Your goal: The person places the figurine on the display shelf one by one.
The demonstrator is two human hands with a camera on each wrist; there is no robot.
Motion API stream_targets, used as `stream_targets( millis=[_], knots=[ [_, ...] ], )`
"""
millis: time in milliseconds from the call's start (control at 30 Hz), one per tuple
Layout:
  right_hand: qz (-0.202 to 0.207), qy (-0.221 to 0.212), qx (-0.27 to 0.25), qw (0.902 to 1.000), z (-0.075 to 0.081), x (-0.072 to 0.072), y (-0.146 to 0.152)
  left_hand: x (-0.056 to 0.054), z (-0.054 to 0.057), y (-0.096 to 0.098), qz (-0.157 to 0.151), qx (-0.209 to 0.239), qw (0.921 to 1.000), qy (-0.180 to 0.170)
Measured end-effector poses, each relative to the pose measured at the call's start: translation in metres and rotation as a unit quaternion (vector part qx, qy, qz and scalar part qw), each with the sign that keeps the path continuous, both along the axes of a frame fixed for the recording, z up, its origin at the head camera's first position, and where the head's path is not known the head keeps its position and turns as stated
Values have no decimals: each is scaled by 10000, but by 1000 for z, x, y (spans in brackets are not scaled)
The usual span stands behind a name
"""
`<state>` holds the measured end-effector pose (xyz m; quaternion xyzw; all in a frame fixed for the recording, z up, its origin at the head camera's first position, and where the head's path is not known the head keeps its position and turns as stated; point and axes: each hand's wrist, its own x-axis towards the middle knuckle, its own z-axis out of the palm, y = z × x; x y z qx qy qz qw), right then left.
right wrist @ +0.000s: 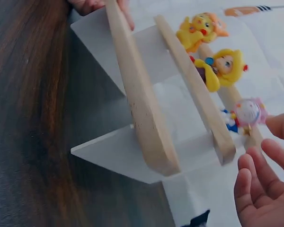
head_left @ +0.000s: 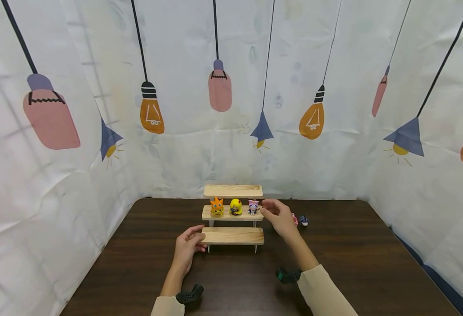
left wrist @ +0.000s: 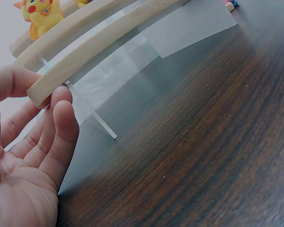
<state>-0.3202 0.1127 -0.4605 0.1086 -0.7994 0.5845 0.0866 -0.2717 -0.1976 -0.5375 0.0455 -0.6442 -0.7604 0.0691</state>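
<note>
A three-tier wooden display shelf [head_left: 231,237] stands on the table. My left hand [head_left: 188,248] pinches the left end of its lowest board [left wrist: 99,49], with fingers underneath. On the middle board [head_left: 233,217] are an orange-and-yellow figurine [head_left: 217,206], a yellow-haired figurine [head_left: 236,206] and a pink-and-white figurine [head_left: 253,207]. By the board's right end, my right hand [head_left: 280,218] is beside the pink-and-white figurine [right wrist: 248,111], its fingers loosely bent with nothing held. A fingertip is very close to that figurine; I cannot tell whether they touch.
Right of the shelf, a pink figurine [head_left: 294,219], partly behind my right hand, and a dark blue figurine [head_left: 304,220] are on the dark wooden table [head_left: 346,254]. White curtains [head_left: 184,162] with printed lamps surround the table's back and sides.
</note>
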Motion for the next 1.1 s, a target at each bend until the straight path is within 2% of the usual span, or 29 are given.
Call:
stream_targets(
  millis=[233, 467, 867, 1100],
  knots=[
    [-431, -221, -461, 9978, -13, 5, 27, 0, -1, 0, -18, -6, 10000, 4],
    [-752, -289, -1018, 9915, -17, 7, 56, 1, 0, 0, -37, 6, 10000, -37],
    [-1410, -350, -718, 9868, -27, -2, 97, 2, 1, 1, 4, -19, 10000, -43],
    [-1680, -550, -148, 9841, -39, -13, 118, 0, 1, 0, -7, -1, 10000, -17]
  ],
)
